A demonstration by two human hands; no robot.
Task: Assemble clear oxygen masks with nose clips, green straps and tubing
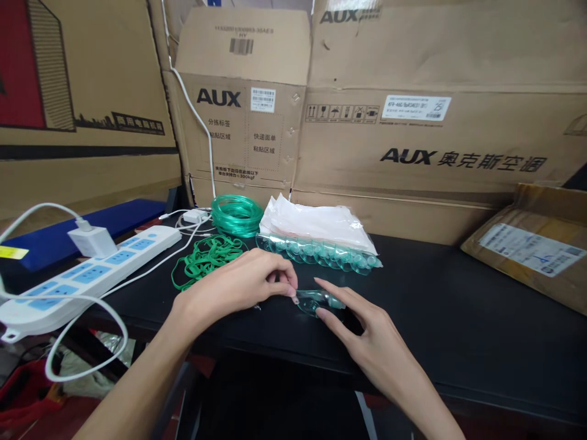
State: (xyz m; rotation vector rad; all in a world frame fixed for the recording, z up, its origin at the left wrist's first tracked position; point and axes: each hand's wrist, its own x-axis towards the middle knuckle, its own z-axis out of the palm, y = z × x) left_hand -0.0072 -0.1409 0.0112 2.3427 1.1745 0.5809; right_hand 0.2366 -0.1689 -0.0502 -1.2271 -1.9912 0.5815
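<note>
A clear green plastic mask (308,303), of the breathing-mask kind, is held low over the black table near its front edge. With thumb and fingertips, my left hand (263,278) pinches the mask's left end. My right hand (362,315) has its thumb on the near side and its fingers on the far side, gripping the mask's right part. Behind my left hand lies a tangle of green elastic straps (208,260). Beyond the mask, a row of similar clear green masks (316,252) lies along white bags or sheets (316,220).
A coil of green tubing (236,215) sits behind the straps. On the left lies a white power strip (87,275) with a charger (93,241) and loose white cables. Large cardboard boxes (413,134) wall the back; a smaller taped box (532,244) stands right.
</note>
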